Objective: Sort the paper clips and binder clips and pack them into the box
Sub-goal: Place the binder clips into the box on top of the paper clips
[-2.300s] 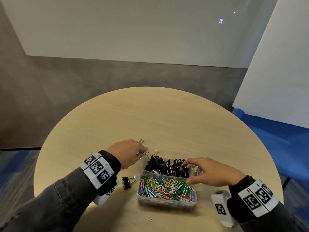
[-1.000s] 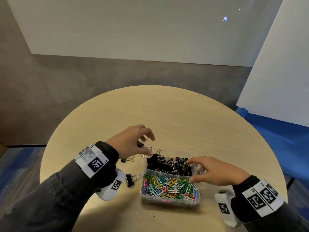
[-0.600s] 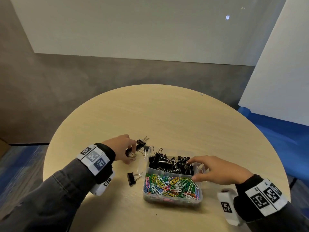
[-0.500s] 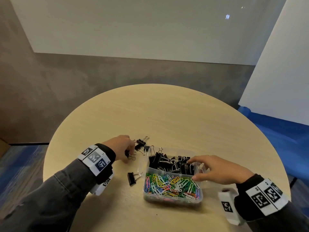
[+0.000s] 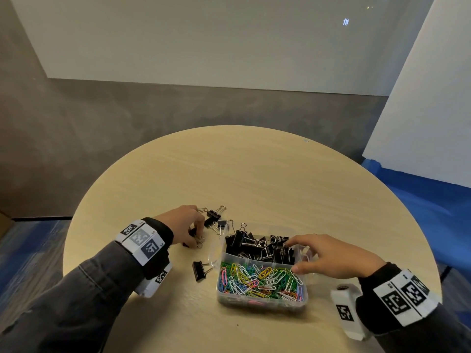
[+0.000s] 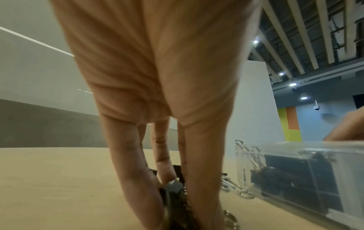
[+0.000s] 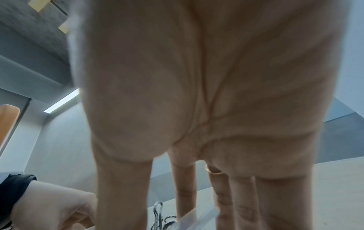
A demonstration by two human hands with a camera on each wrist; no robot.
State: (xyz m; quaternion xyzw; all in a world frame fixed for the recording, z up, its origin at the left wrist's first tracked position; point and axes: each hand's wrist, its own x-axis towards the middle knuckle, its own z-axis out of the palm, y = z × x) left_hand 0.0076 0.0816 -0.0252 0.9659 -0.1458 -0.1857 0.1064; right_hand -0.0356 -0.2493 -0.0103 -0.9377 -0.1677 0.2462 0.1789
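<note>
A clear plastic box (image 5: 304,296) stands on the table. Its far compartment holds black binder clips (image 5: 257,247); its near one holds coloured paper clips (image 5: 260,280). My left hand (image 5: 197,239) is down on the table left of the box, and its fingertips pinch a black binder clip (image 6: 173,191). Three loose binder clips (image 5: 214,217) lie just beyond that hand, and another binder clip (image 5: 200,270) lies by the box's near left corner. My right hand (image 5: 293,256) grips the box's right end, thumb on the near side, fingers over the far compartment.
The round wooden table (image 5: 254,174) has bare surface beyond and to the right of the box. Its edge curves close behind my left forearm. The box wall (image 6: 305,168) stands right of my left hand. Blue floor lies to the right.
My left hand came down from above the box's far left corner to the table and pinched a binder clip. Several binder clips now lie loose there. The right hand kept its hold.
</note>
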